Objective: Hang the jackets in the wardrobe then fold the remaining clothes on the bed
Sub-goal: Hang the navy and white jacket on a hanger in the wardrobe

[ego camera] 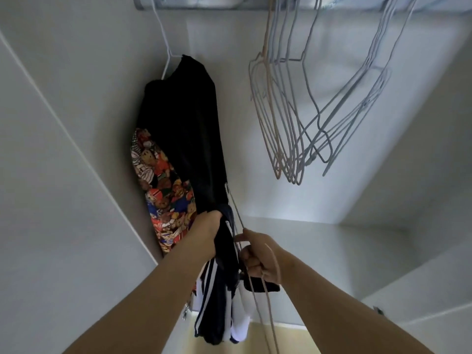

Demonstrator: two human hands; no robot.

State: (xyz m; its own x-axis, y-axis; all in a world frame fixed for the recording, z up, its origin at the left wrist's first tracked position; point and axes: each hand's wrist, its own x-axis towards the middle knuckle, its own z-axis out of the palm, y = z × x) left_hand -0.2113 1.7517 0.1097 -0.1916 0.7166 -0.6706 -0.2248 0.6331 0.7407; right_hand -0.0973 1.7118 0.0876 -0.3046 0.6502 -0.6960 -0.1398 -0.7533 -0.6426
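Note:
I look up into a white wardrobe. A black jacket [184,129] hangs on a white wire hanger [163,42] from the rail [209,2] at the left, with a colourful bear-print garment [163,185] behind it. My left hand [208,232] grips a dark navy jacket with white stripes [217,297] that hangs down below it. My right hand [258,256] is closed around a thin wire hanger [265,297] and a dark piece of the jacket.
Several empty wire hangers [301,118] dangle from the rail at the right. White wardrobe walls [63,200] close in on both sides, and a white shelf or floor panel [319,241] lies below. A yellowish floor strip [275,338] shows at the bottom.

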